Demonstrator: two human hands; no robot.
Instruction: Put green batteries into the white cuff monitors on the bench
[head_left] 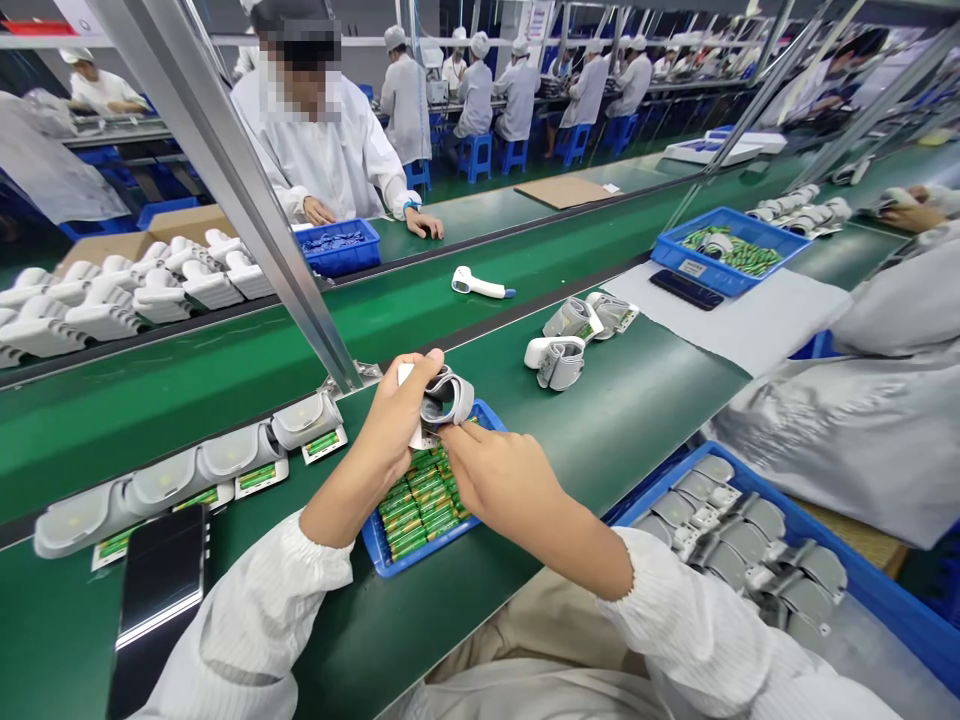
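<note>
My left hand (397,425) grips a grey-and-white wrist-cuff monitor (448,398) above a blue tray (379,545) packed with green batteries. My right hand (502,478) reaches in from the right, its fingertips against the underside of the monitor. Both hands hide part of the monitor, and I cannot see its battery bay. A row of similar white monitors (187,470) with small green-labelled cards lies on the green belt to my left. Several grey cuff units fill a blue crate (739,530) at the lower right.
A black phone (161,565) lies near the left. Three finished monitors (574,340) stand ahead on the green belt, beyond them a white infrared thermometer (480,283). A metal rail (247,190) crosses the view. Co-workers in white sit along the line, one at right with a battery tray (724,250).
</note>
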